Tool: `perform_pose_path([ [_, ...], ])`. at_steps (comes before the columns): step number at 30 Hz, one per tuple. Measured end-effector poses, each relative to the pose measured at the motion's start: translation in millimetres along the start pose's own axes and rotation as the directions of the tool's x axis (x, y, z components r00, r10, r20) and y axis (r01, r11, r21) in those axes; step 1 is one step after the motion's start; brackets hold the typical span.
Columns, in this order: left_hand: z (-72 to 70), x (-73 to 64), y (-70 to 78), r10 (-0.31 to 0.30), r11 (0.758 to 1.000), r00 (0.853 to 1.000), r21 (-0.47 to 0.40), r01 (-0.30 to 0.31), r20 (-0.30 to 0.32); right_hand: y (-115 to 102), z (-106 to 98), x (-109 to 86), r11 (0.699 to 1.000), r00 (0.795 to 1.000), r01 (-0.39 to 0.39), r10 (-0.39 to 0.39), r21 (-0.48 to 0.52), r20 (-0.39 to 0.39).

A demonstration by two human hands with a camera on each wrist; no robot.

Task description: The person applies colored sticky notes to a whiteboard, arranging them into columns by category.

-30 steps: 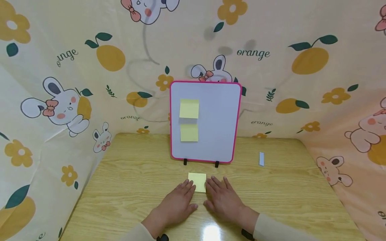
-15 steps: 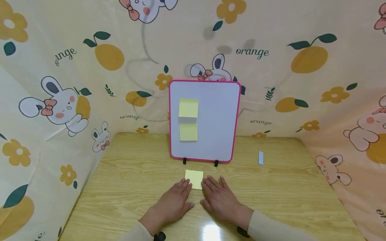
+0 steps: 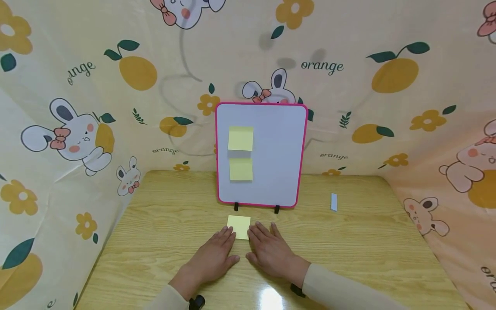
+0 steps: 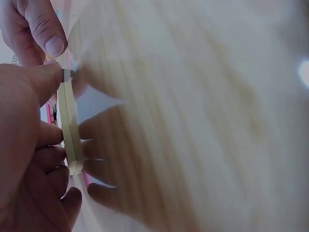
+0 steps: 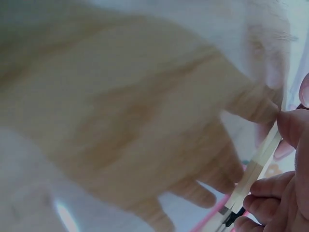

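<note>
A yellow sticky note pad (image 3: pixel 238 227) lies flat on the wooden table between my hands, just in front of the whiteboard. My left hand (image 3: pixel 214 257) lies palm down with straight fingers, fingertips touching the pad's left edge. From the other side, the fingers of my right hand (image 3: pixel 272 249) touch its right edge, also extended. In the left wrist view the pad (image 4: pixel 70 128) appears edge-on beside the left fingers, its thickness doubled by the table's reflection. The right wrist view shows the pad (image 5: pixel 250 176) edge-on beside the right fingertips.
A pink-framed whiteboard (image 3: pixel 277 150) stands upright on black feet behind the pad. Two yellow sticky notes, an upper one (image 3: pixel 240 138) and a lower one (image 3: pixel 241 169), are stuck on its left half. A pale blue strip (image 3: pixel 333 202) lies to the right. Patterned cloth (image 3: pixel 186 86) surrounds the table.
Both hands and the pad between them have slid left and slightly towards the whiteboard. The whole head view has shifted a little. Both hands keep their straight-fingered pose.
</note>
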State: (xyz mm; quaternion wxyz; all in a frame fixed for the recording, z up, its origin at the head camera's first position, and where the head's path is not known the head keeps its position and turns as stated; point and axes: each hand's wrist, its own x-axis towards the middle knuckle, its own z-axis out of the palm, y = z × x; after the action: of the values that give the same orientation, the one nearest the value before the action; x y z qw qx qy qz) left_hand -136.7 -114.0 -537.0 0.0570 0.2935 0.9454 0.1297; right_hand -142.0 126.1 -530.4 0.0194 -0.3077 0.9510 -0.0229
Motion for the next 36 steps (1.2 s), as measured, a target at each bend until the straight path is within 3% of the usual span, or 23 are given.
perform_pose_path([
  [9, 0.3, -1.9, -6.1, 0.013, 1.000, 1.000, -0.009, -0.013, -0.022, -3, 1, 5.8, 1.000, 1.000, -0.015, 0.015, -0.026, 0.019],
  [16, -1.1, -1.3, -6.2, 0.020, 0.999, 0.999, -0.029, -0.020, -0.025, 12, -2, -2.8, 0.999, 0.998, -0.040, 0.041, 0.008, -0.047],
  [24, -1.3, 0.7, -5.2, 0.010, 1.000, 1.000, -0.021, -0.010, -0.028, 54, -7, -22.6, 0.994, 0.990, -0.110, 0.111, 0.018, -0.092],
  [30, -3.1, 4.2, -3.7, 0.018, 0.999, 0.998, -0.026, -0.019, -0.061, 94, -6, -44.0, 0.989, 0.970, -0.149, 0.147, 0.005, -0.194],
  [36, -3.8, 11.7, -4.7, 0.017, 0.999, 0.998, -0.039, -0.020, -0.063, 138, -10, -66.3, 0.977, 0.956, -0.211, 0.202, -0.022, -0.214],
])
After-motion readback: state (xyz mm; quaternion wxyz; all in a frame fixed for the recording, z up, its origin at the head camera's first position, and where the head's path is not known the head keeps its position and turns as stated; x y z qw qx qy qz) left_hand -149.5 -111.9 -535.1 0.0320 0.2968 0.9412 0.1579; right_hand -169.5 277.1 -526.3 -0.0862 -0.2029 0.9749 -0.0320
